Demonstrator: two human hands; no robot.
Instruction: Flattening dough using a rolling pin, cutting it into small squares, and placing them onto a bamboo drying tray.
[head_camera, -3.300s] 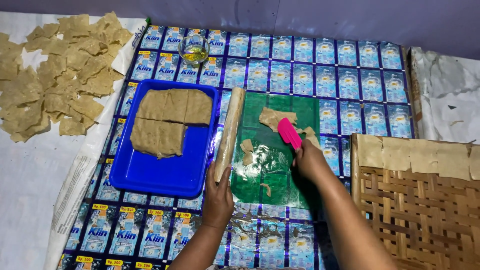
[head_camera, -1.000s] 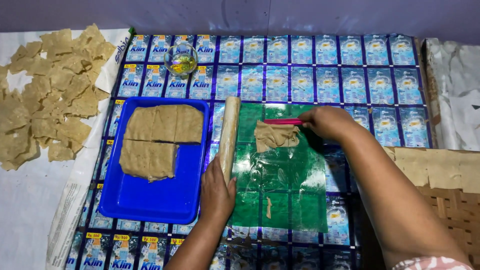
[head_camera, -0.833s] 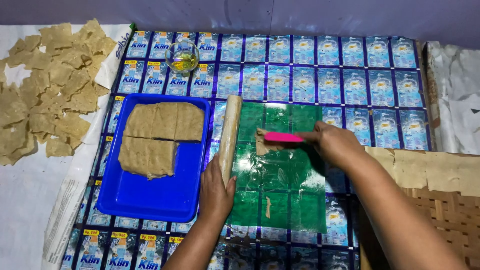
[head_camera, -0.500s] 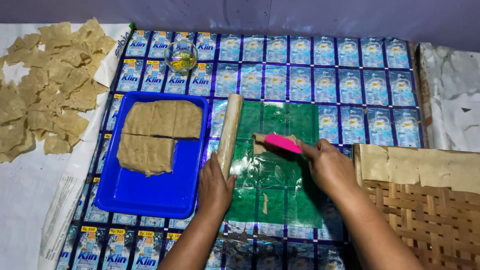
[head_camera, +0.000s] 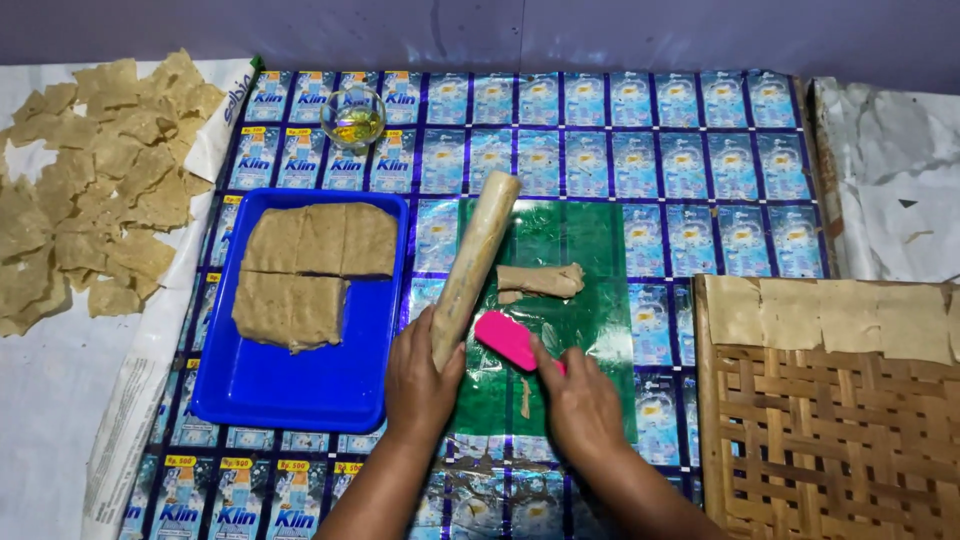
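My left hand (head_camera: 423, 378) grips the near end of a dough-coated rolling pin (head_camera: 475, 262) that lies slanted along the left edge of a green plastic sheet (head_camera: 580, 300). In my right hand (head_camera: 580, 400) is a pink scraper (head_camera: 505, 338), its blade flat on the sheet's near half. A small gathered lump of brown dough (head_camera: 540, 280) lies on the sheet just beyond the scraper. A thin dough smear (head_camera: 524, 396) sits on the sheet between my hands.
A blue tray (head_camera: 290, 390) with flat brown dough slabs (head_camera: 310, 265) stands left of the pin. Cut dough pieces (head_camera: 95, 190) lie on white paper at far left. A small glass of oil (head_camera: 353, 117) stands behind. A woven bamboo tray (head_camera: 830, 420) with dough squares is at right.
My right hand has drawn the pink scraper from the sheet's far side toward me. Scattered dough scraps are now gathered into one lump. My left hand kept hold of the pin.
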